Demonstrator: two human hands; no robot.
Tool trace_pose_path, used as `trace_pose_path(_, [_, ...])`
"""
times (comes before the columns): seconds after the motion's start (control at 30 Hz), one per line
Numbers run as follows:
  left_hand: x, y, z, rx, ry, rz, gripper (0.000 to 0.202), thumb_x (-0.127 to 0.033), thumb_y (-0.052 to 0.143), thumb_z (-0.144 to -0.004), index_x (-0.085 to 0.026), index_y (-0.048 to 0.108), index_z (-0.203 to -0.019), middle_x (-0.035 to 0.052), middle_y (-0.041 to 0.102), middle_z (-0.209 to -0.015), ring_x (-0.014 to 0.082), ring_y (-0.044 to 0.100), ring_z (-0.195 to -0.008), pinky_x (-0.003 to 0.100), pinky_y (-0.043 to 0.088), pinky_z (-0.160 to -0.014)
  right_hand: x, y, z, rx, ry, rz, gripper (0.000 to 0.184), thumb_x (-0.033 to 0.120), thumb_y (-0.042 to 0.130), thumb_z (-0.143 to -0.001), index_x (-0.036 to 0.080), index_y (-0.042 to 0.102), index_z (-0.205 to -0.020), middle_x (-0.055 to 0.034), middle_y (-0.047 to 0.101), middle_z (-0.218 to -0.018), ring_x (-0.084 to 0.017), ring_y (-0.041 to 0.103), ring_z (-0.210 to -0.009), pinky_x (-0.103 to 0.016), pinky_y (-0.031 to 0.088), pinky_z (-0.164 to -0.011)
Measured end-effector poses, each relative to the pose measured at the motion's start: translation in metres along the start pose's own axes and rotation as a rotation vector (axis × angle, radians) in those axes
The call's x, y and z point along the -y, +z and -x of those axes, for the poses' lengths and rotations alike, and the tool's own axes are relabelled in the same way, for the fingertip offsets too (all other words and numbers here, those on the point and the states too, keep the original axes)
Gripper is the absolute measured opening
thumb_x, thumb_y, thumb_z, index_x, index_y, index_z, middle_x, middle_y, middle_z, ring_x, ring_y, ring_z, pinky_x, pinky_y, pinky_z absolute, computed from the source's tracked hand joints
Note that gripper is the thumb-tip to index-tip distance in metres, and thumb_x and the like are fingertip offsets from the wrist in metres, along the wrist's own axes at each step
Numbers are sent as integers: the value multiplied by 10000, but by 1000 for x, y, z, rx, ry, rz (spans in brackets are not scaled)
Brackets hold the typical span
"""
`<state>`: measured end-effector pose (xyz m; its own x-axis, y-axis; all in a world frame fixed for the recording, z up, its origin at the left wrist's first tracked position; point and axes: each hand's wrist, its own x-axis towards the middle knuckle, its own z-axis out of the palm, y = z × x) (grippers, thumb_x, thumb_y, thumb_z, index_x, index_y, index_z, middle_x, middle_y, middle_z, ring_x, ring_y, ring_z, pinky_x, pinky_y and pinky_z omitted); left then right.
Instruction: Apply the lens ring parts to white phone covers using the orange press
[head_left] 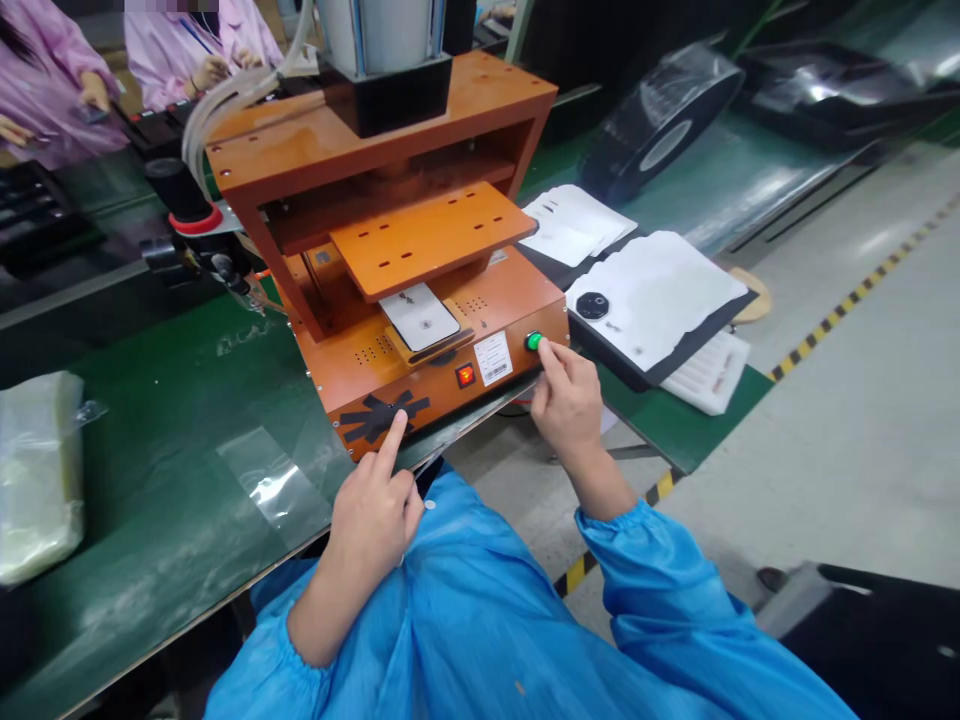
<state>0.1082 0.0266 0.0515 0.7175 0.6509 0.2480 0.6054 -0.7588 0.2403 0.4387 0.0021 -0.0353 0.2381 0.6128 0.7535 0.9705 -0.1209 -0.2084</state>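
Observation:
An orange press machine (420, 360) stands on the green bench before me. My left hand (375, 500) has its index finger stretched out, the tip on a patch of black tape strips (375, 415) at the machine's front left; it holds nothing. At the front right, my right hand (568, 395) touches the green button (533, 341) with a fingertip, its other fingers curled in and nothing visible in them. Under the raised orange plate (435, 238) lies a white phone-shaped panel (420, 318) on a small base. A red lit switch (466, 375) sits between my hands.
Right of the press, a black tray (645, 378) bears white sheets (667, 290) and a round black piece (592, 305). A plastic-wrapped reel (660, 125) stands behind. Clear film (274, 480) and a bagged stack (37, 470) lie left. People in pink (195, 50) work across the bench.

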Motion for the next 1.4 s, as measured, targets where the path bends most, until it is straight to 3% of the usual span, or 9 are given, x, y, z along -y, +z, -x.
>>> trace_pose_path(0.4, [-2,8,4,-149,-3,-85,288,-121,601,-965,-182,648,-687,212,478,-1686,213,736,-721,393,601,-624,7,-11,-4,112,30,100,518,108,422,-1046,175,614,-1522,-173,719,-1394,-279,704,-1205,-407,593,-986])
trace_pose_path(0.6, [0,0,2,-151,-81,-59,344,-180,599,-979,-188,595,-636,126,590,-1635,122,642,-515,311,368,-389,4,-13,-4,159,72,26,573,81,410,-1015,189,612,-1541,-196,672,-1450,-320,675,-1256,-502,592,-1048])
trace_pose_path(0.73, [-9,-18,4,-221,-84,296,338,-235,583,-1035,-188,694,-719,151,735,-1381,176,765,-813,287,586,-657,27,-37,-1,88,160,-314,392,258,557,-1057,202,680,-1425,-179,720,-1248,-295,706,-1101,-480,614,-974])
trace_pose_path(0.87, [-29,-17,4,-302,-164,622,251,-273,604,-1059,-215,820,-945,83,712,-1071,195,750,-990,286,624,-857,87,-69,21,351,174,-1031,401,557,576,-1077,211,733,-1204,-87,734,-953,-205,706,-786,-336,614,-699])
trace_pose_path(1.0, [-38,-4,2,-234,-195,749,266,-340,611,-1073,-246,841,-1168,103,716,-1181,218,749,-1042,321,641,-901,119,-80,33,369,358,-1130,298,464,663,-1054,215,710,-897,-43,732,-807,-167,685,-689,-286,577,-648])
trace_pose_path(1.1, [-27,-2,14,-176,-155,750,473,-350,610,-1074,-277,642,-1540,121,695,-1287,188,750,-943,309,656,-825,74,-69,3,47,565,-998,266,466,691,-1024,224,696,-915,-22,707,-798,-160,654,-667,-266,551,-606])
trace_pose_path(1.2, [-1,-3,41,-217,-120,588,470,-279,634,-1052,-315,639,-1520,77,709,-1223,155,746,-869,259,643,-761,-15,-41,-74,-351,691,-753,290,511,669,-986,221,672,-996,-33,698,-865,-180,647,-704,-308,575,-661])
trace_pose_path(1.3, [31,-1,74,-370,-145,349,295,-217,670,-1008,-295,773,-1273,44,739,-1139,169,767,-941,240,634,-786,-99,1,-164,-108,693,-342,269,354,582,-985,155,708,-1114,-106,746,-1002,-218,689,-862,-357,591,-847])
trace_pose_path(1.4, [55,1,102,-481,-259,186,205,-223,675,-983,-270,810,-1130,33,770,-1076,184,770,-949,260,631,-818,-143,48,-221,209,707,-147,293,275,593,-954,123,760,-1141,-161,780,-1091,-270,706,-1008,-396,553,-1000])
